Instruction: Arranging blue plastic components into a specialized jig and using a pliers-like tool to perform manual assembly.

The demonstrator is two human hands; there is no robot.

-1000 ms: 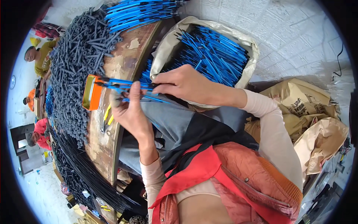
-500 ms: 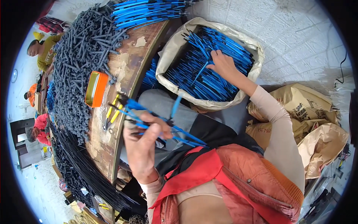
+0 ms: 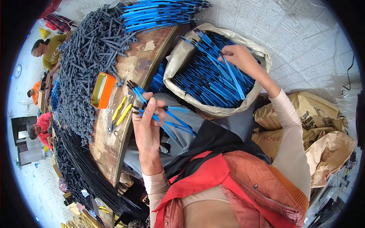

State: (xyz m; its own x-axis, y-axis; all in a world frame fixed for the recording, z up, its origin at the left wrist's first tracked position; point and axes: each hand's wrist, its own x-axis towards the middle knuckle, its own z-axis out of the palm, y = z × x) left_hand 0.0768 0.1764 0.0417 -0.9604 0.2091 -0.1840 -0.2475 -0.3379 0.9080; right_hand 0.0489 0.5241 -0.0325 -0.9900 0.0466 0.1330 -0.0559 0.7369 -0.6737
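Observation:
My left hand [image 3: 147,123] is closed around a small bunch of thin blue strips with black ends [image 3: 176,123], held over my lap beside the table edge. The black tips stick out past the fingers toward the table. Above the open sack [image 3: 168,72], my right hand [image 3: 240,60] pinches one blue strip [image 3: 232,78] by its dark end. Its pale free end, with a small hole, hangs toward me. Many more such strips [image 3: 201,85] fill the sack in a dense pile.
On the worn wooden table [image 3: 142,57] lie a heap of dark grey plastic parts [image 3: 81,72], an orange box [image 3: 103,91], yellow-handled pliers [image 3: 122,114], black rods [image 3: 85,163] and a stack of blue strips [image 3: 156,15]. Brown paper sacks [image 3: 304,114] rest at the right. Other people [image 3: 53,49] sit beyond the table.
My right hand has risen from the pile, moving up and right, and now holds a strip. My left hand has moved slightly away from me with its bunch.

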